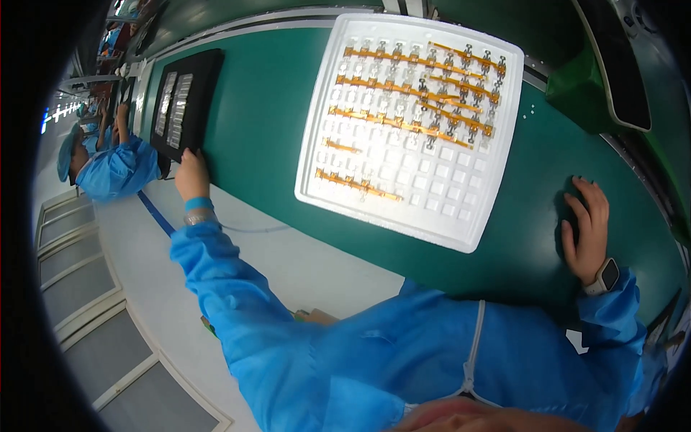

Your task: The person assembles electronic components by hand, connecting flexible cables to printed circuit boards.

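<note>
At the left, my left hand (pixel 192 175) is closed on the near corner of a black tray (pixel 208 86); part of its grip is hidden under the hand. Two pale strips with small parts (pixel 180 108) lie in that tray. My right hand (pixel 589 229) rests on the green table mat, open, fingers spread and holding nothing. Between my hands lies a white foam tray (pixel 497 173) with small square pockets. Orange flexible circuit strips (pixel 389 119) with small metal parts lie across it in rows, densest at the far side.
The green mat (pixel 252 129) covers the table. Several tiny white bits (pixel 531 109) lie right of the foam tray. A green bin (pixel 576 93) and a dark screen-like panel (pixel 619 72) stand at the far right. Another person in blue (pixel 119 169) works at the far left.
</note>
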The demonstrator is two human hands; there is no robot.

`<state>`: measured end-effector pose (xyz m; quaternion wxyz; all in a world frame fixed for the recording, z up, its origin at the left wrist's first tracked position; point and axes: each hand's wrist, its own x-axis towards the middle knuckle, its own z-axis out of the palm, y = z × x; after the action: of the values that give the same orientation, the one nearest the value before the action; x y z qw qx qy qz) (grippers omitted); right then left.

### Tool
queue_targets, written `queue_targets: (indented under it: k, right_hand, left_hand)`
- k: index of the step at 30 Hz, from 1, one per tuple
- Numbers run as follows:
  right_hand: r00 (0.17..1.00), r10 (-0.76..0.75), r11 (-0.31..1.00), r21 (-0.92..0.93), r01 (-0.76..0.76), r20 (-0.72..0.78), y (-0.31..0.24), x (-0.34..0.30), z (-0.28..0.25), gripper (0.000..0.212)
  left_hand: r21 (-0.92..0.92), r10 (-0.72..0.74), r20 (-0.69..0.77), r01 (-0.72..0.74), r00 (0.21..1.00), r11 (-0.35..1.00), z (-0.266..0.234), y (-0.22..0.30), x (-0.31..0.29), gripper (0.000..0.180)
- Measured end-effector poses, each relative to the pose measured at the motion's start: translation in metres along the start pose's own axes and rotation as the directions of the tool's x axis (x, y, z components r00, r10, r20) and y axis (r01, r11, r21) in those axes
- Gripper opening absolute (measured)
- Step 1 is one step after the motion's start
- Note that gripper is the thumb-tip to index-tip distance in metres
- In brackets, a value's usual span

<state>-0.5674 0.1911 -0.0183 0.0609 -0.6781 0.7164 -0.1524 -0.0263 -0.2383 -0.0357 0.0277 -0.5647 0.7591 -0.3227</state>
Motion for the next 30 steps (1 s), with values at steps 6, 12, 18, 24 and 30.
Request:
queue_targets:
  k: [6, 12, 18, 24, 30]
  right_hand:
    - [1.000, -0.006, 1.000, -0.009, 0.006, -0.011, 0.000, 0.002, 0.001, 0.039]
    - [1.000, -0.005, 1.000, -0.029, 0.004, -0.024, -0.001, 0.000, -0.002, 0.038]
    - [0.999, -0.012, 0.999, -0.044, 0.010, -0.047, -0.001, 0.000, 0.002, 0.038]
    - [0.997, -0.028, 1.000, -0.015, 0.027, -0.074, 0.004, 0.002, 0.007, 0.035]
    - [0.993, -0.053, 0.999, -0.014, 0.052, -0.108, 0.001, 0.005, 0.010, 0.034]
  left_hand:
    - [-0.172, 0.004, -0.060, -0.014, 0.998, 0.985, -0.074, 0.027, -0.131, 0.030]
    - [-0.680, -0.592, -0.025, 0.420, 0.806, 0.601, -0.069, 0.030, -0.219, 0.037]
    - [-0.545, -0.118, 0.702, 0.423, 0.703, -0.723, -0.079, 0.107, -0.190, 0.060]
    - [-0.342, -0.191, 0.568, 0.018, 0.801, -0.940, -0.063, 0.128, -0.131, 0.043]
    - [-0.302, -0.352, 0.659, -0.194, 0.665, -0.933, -0.080, 0.075, -0.187, 0.034]
